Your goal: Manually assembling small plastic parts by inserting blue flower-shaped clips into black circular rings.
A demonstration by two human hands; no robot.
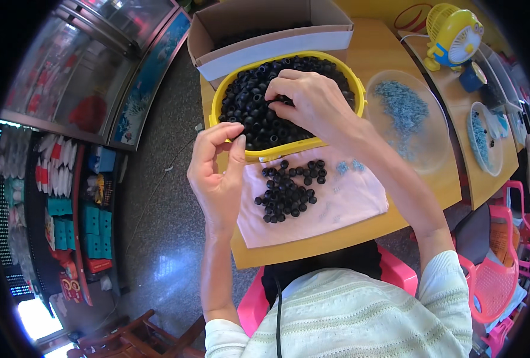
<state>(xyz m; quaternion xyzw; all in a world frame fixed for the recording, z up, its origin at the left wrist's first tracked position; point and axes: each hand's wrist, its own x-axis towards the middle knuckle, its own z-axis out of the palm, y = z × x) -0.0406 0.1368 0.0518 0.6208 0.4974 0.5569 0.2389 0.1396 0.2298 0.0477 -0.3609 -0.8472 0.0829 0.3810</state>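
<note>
A yellow oval tub (361,89) is filled with black round beads (257,98), several with holes showing. My right hand (312,101) reaches over the tub, fingers curled and thumb close to them, down among the beads. What lies between those fingertips is hidden. At the tub's near left rim, my left hand (214,170) is closed in a pinch, thumb and forefinger meeting; I cannot make out what is in it. Below the tub, a loose cluster of black beads (286,200) lies on a pale pink cloth (336,209).
Behind the tub stands an open cardboard box (271,45) with dark contents. To the right, a clear round tray (435,143) holds small blue pieces (402,107). A yellow fan (456,39) and a white oval dish (494,161) are farther right. Pink chairs (494,280) stand beside the table (259,256).
</note>
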